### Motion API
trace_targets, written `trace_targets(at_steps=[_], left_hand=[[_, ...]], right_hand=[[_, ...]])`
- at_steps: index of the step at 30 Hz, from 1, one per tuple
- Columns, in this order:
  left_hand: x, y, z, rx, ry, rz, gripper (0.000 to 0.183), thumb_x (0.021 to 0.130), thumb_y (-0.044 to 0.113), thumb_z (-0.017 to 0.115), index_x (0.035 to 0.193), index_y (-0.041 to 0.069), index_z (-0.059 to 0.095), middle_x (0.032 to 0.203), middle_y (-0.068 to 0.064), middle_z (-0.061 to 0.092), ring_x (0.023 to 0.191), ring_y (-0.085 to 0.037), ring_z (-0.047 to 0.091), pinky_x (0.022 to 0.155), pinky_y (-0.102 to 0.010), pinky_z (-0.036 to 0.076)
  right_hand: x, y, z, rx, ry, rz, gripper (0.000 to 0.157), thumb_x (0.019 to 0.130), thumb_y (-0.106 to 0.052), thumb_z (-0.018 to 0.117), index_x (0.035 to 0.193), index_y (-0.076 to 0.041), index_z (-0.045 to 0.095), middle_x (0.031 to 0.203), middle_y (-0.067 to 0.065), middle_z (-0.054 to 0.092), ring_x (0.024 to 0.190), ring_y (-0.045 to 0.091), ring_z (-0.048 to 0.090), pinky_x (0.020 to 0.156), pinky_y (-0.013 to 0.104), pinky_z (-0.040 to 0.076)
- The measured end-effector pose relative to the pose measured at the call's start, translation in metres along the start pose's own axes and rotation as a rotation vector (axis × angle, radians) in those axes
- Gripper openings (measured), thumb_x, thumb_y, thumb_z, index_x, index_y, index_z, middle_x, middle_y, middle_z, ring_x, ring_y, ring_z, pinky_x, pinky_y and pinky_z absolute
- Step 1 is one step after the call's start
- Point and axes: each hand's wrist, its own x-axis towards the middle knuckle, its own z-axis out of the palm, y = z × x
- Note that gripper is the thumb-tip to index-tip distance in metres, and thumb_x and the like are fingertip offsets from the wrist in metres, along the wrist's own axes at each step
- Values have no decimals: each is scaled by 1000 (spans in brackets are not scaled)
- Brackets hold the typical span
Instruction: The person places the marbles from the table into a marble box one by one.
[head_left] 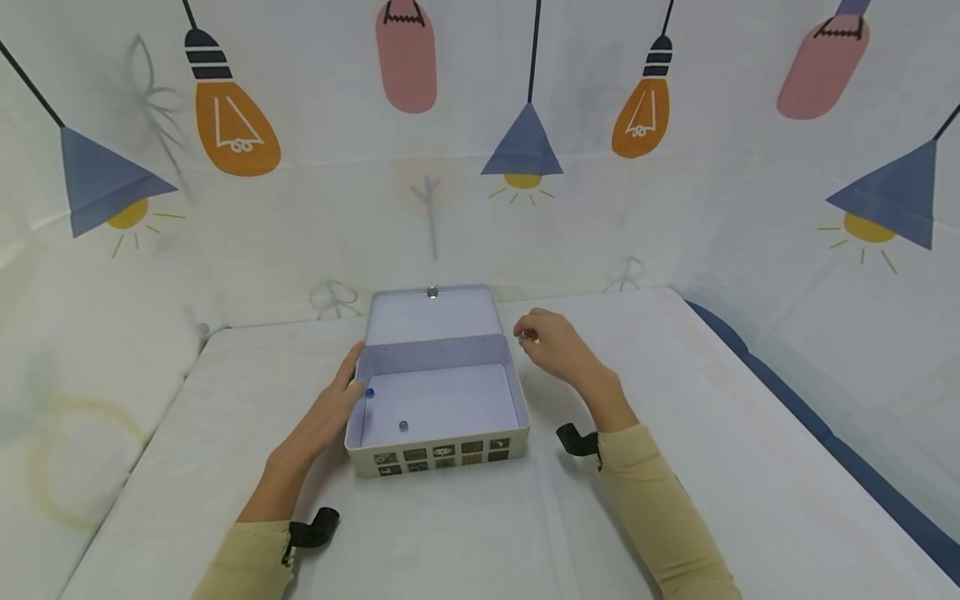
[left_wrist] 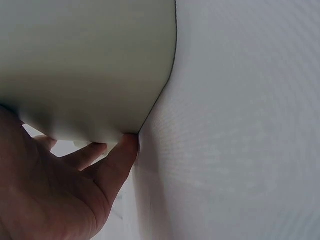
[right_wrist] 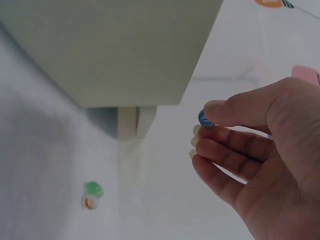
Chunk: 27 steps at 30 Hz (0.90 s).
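Note:
An open white tin box (head_left: pixel 438 457) with a hinged lid (head_left: pixel 431 317) folded back sits on the table. My left hand (head_left: pixel 330 417) grips its left wall, thumb at the rim and fingers along the outside; in the left wrist view those fingers (left_wrist: pixel 122 155) press the box's outer wall. Inside the box lie a blue marble (head_left: pixel 370 392) near the left wall and a greyish clear marble (head_left: pixel 403 426) toward the front. My right hand (head_left: pixel 558 346), raised beside the box's right back corner, pinches another blue marble (right_wrist: pixel 204 118) between thumb and forefinger.
A green marble (right_wrist: pixel 93 188) and a clear marble with orange inside (right_wrist: pixel 90 202) lie on the table outside the box, in the right wrist view. White cloth covers the table (head_left: pixel 465 542). A printed curtain (head_left: pixel 337 208) hangs behind and at both sides.

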Motion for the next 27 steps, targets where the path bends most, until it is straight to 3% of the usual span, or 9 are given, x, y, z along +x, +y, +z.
trace_targets(at_steps=[12, 19, 27], left_hand=[[-1, 2, 0, -1, 6, 1, 72, 99, 30, 32, 158, 42, -8, 169, -6, 2, 155, -39, 4, 120, -69, 8], [-4, 0, 2, -11, 0, 2, 71, 100, 30, 31, 158, 40, -7, 169, -8, 2, 155, -40, 4, 120, -68, 8], [-6, 0, 1, -7, 10, 0, 71, 100, 30, 31, 157, 43, -9, 169, -8, 2, 155, -41, 4, 120, -67, 8]], right_hand=[[-5, -37, 8, 83, -116, -102, 16, 91, 0, 63, 100, -8, 72, 97, 1, 67, 90, 15, 61, 82, 30, 54], [-10, -51, 22, 38, -228, -192, 13, 91, -3, 64, 101, -7, 73, 97, 0, 66, 88, 11, 59, 78, 26, 53], [-11, -62, 35, -29, -341, -228, 17, 90, 1, 61, 99, -5, 74, 97, 1, 68, 86, 12, 60, 75, 25, 54]])
